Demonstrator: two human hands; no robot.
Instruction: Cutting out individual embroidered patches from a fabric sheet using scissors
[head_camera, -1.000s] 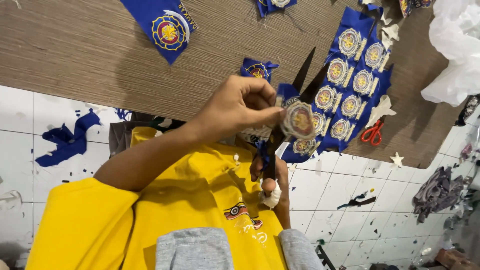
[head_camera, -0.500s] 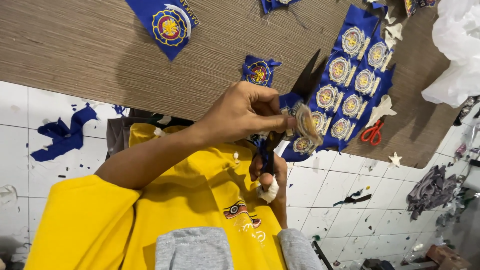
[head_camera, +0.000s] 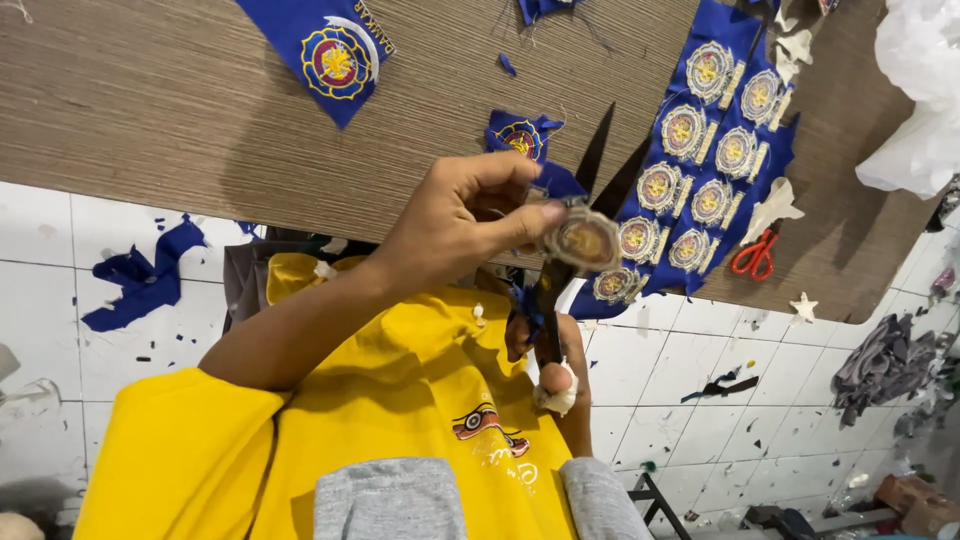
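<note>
My left hand (head_camera: 470, 215) pinches a round embroidered patch (head_camera: 585, 240) between thumb and fingers, held up over the table edge. My right hand (head_camera: 545, 365), with a white bandage on one finger, grips the handles of black scissors (head_camera: 570, 250). Their blades stand apart and point up behind the patch, with the patch's edge at the blades. A blue fabric strip (head_camera: 745, 195) with several more round patches lies on the brown table (head_camera: 150, 110) just beyond the blades.
Small red scissors (head_camera: 755, 255) lie beside the strip. A blue cloth with an emblem (head_camera: 335, 55) and a smaller blue piece (head_camera: 520, 135) rest on the table. White plastic (head_camera: 920, 100) sits at the right. Blue scraps (head_camera: 140, 280) litter the white tiled floor.
The scissor blades closed on the patch's edge half a second ago and have opened again. My left hand has turned the patch so its face shows.
</note>
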